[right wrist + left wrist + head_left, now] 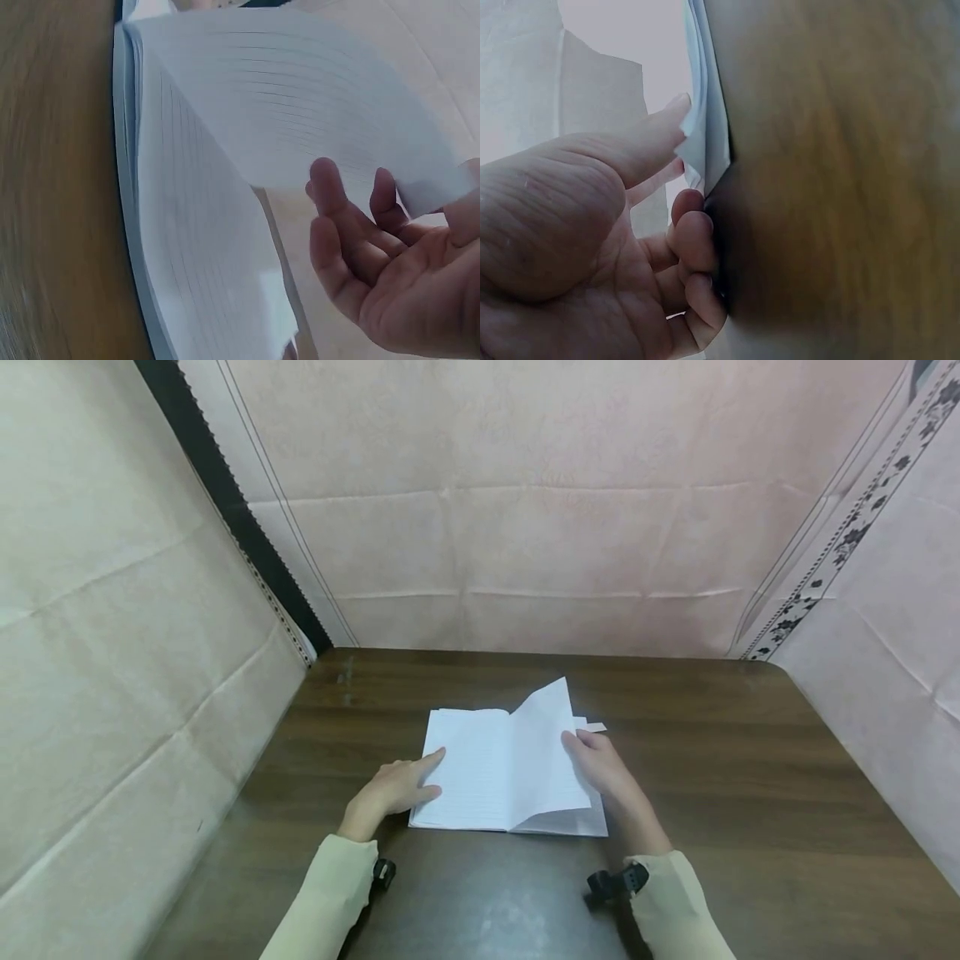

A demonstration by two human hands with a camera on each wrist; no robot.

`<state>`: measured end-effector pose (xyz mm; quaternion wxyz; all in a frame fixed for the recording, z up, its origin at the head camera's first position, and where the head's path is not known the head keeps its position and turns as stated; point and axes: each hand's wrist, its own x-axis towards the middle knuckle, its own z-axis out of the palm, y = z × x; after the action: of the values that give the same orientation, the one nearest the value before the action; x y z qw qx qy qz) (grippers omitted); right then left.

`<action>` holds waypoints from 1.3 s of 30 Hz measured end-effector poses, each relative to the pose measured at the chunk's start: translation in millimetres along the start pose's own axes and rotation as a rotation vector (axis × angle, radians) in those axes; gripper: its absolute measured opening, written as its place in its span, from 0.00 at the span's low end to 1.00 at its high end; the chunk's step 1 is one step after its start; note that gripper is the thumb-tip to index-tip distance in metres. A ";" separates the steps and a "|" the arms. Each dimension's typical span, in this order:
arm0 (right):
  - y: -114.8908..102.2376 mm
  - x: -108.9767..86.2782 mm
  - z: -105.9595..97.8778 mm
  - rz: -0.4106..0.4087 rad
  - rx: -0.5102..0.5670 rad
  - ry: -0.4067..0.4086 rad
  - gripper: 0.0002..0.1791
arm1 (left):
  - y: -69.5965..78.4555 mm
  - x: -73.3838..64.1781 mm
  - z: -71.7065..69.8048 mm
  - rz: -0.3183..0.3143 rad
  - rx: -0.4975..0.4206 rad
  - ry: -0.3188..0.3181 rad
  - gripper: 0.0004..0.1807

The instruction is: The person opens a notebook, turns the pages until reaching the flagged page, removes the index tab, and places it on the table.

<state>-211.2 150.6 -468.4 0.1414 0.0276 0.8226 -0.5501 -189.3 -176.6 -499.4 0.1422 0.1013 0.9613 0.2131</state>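
Note:
An open notebook [468, 772] with lined white pages lies on the table. At its left edge my left hand [399, 785] rests, index finger and thumb extended onto the left page. In the left wrist view that thumb [656, 142] lies against the page edges [705, 112], while the other fingers bend loosely beside the tabletop. My right hand [600, 764] pinches the outer edge of a raised page [547, 752]. From the right wrist, this page [285, 97] curves up off the lined page beneath [202, 232], its edge between thumb and fingers.
The brown wooden table [750, 793] extends around the notebook on all sides. A small pale tab [596, 727] sticks out past the notebook's upper right. Pale cloth [525, 543] hangs behind the table and along both sides. Each wrist wears a black strap device [618, 882].

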 end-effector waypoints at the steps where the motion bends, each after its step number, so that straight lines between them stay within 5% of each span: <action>1: -1.3 -0.3 2.7 0.014 0.019 -0.004 0.38 | 0.1 0.3 -0.3 0.000 0.003 0.000 0.37; 7: -4.9 -1.6 16.9 0.077 0.080 -0.047 0.42 | 0.7 1.1 -1.3 0.005 0.021 -0.005 0.37; 16: -9.8 7.1 43.1 -0.021 0.087 -0.080 0.34 | 0.9 2.0 -1.4 -0.012 0.023 -0.012 0.37; 39: -13.1 12.5 94.0 -0.111 0.042 -0.122 0.26 | 0.6 2.8 -1.0 -0.033 0.032 -0.022 0.37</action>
<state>-206.9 58.3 -493.2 0.1599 -0.0485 0.8011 -0.5747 -192.2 -175.8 -498.9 0.1545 0.0900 0.9645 0.1943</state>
